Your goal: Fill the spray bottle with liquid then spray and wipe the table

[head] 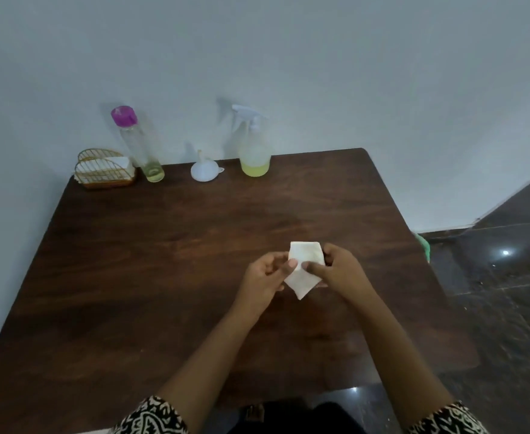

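Note:
A folded white tissue (305,258) is held above the middle of the dark wooden table (163,261). My left hand (265,277) pinches its left edge and my right hand (335,267) grips its right side. The clear spray bottle (254,148) with a white trigger head stands at the back edge, with yellowish liquid in its bottom part. A white funnel (204,170) rests upside down to its left. Further left stands a tall clear bottle (141,148) with a purple cap and a little yellowish liquid at its bottom.
A gold wire napkin holder (103,172) with white tissues sits at the back left corner. A pale wall runs behind the table. Dark tiled floor (508,292) lies to the right, with something green (425,249) beside the table's right edge.

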